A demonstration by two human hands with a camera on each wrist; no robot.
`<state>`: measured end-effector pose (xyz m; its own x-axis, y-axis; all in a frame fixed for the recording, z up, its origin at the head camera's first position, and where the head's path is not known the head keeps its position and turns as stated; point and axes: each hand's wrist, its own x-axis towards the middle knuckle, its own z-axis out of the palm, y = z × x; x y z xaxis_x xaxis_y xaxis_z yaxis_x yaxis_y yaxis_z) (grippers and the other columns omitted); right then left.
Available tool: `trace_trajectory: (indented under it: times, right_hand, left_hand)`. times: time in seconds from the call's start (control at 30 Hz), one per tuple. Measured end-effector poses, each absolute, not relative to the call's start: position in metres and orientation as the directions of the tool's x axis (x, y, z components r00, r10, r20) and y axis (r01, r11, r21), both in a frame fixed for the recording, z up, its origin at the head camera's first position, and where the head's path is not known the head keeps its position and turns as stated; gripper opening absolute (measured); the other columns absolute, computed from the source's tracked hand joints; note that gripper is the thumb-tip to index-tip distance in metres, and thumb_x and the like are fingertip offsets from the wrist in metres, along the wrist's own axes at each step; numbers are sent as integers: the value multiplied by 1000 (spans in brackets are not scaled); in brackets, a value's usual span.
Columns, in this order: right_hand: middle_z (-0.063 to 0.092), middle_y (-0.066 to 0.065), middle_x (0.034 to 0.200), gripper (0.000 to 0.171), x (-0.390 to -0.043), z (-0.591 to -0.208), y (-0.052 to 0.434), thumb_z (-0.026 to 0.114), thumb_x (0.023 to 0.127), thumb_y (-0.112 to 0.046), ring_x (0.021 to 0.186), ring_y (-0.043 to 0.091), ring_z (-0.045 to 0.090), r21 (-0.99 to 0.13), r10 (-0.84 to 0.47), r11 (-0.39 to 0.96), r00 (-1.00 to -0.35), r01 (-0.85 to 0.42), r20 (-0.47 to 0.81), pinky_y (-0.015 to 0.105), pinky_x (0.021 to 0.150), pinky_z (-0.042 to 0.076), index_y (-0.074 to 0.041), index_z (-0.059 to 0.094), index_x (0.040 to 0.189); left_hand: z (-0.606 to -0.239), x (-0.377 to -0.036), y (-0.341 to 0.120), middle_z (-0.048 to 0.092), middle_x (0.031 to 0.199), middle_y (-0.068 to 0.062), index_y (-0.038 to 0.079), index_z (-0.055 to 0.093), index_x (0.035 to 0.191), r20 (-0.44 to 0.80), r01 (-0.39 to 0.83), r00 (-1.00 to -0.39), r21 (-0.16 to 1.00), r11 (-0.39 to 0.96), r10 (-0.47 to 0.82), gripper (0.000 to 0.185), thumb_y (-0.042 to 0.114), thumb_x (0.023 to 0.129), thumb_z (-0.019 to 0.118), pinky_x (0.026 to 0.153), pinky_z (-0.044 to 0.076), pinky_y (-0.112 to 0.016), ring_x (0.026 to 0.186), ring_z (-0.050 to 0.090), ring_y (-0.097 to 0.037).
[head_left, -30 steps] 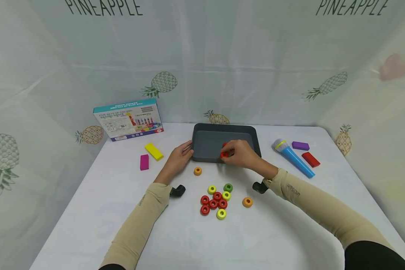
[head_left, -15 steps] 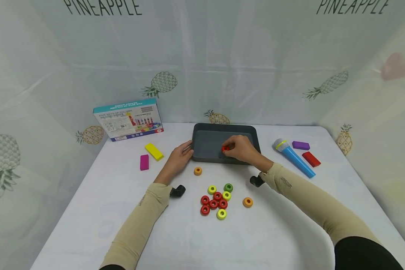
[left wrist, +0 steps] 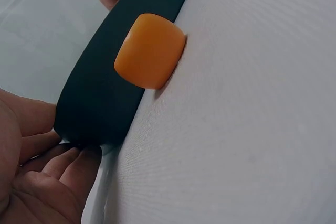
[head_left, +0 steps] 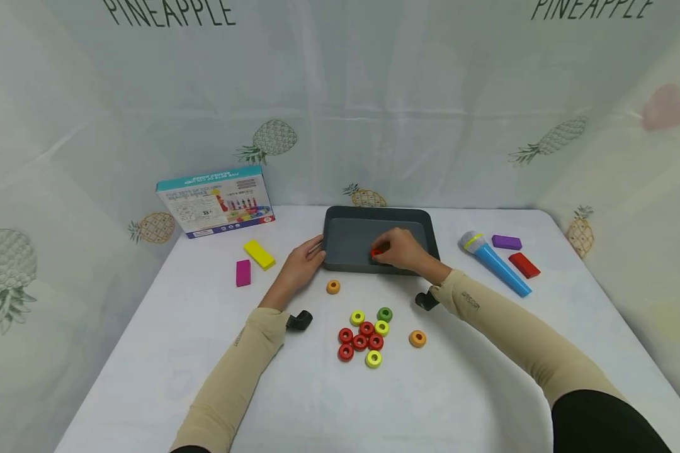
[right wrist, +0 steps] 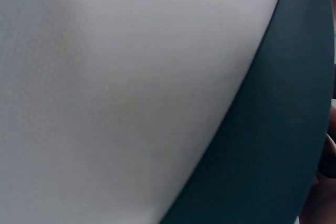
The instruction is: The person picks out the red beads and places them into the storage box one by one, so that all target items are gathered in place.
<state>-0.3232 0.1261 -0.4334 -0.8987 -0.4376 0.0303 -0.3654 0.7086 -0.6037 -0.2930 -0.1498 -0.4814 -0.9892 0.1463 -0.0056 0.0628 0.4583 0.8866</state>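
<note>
A dark grey rectangular tray (head_left: 348,242) lies toward the back of the table. My left hand (head_left: 301,264) holds the tray's left side near its front corner; in the left wrist view its fingers (left wrist: 79,169) are bent against the tray wall. Over the tray's inside, my right hand (head_left: 401,250) pinches a red bead (head_left: 375,253), mostly covered by the fingers. In the right wrist view the tray wall (right wrist: 273,103) hides most of that hand. An orange bead (head_left: 333,287) lies just in front of the tray, seen close in the left wrist view (left wrist: 152,51).
Several red beads (head_left: 359,342), yellow beads (head_left: 373,359) and a green bead (head_left: 384,314) lie in front, with another orange bead (head_left: 417,338) beside them. Yellow (head_left: 259,254) and magenta blocks (head_left: 243,273), a box (head_left: 218,204), a toy microphone (head_left: 495,263), purple (head_left: 507,242) and red blocks (head_left: 524,265) surround.
The right hand has shifted slightly up and left inside the tray, and its forearm has swung left. The left hand stays at the tray's side. The loose beads lie as before.
</note>
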Motion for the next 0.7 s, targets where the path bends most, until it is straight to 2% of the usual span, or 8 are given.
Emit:
trace_trajectory:
  times: [0.3, 0.5, 0.7]
  right_hand:
    - [74, 18, 115, 27, -322, -436, 123, 78, 85, -6, 96, 24, 70, -576, -460, 717, -887, -393, 33, 35, 80, 61, -1, 77, 112]
    - [76, 15, 104, 25, -323, -437, 122, 79, 85, -5, 87, 22, 68, -545, -474, 726, -879, -420, 45, 33, 74, 59, -1, 78, 109]
    - [76, 13, 102, 25, -323, -437, 125, 80, 84, -8, 88, 21, 69, -544, -475, 721, -878, -429, 64, 33, 75, 60, -2, 78, 108]
  left_hand:
    - [-481, -291, -149, 41, 161, -6, 16, 39, 157, -2, 67, -988, 895, 441, 154, 54, 23, 106, 54, 120, 40, -40, 143, 48, -20]
    - [-480, -291, -150, 41, 161, -6, 16, 39, 157, -2, 67, -987, 904, 422, 162, 54, 22, 106, 54, 119, 41, -40, 144, 48, -20]
    - [-483, -293, -150, 42, 161, -6, 17, 39, 157, -2, 66, -988, 898, 435, 155, 54, 23, 106, 55, 120, 40, -40, 143, 48, -20]
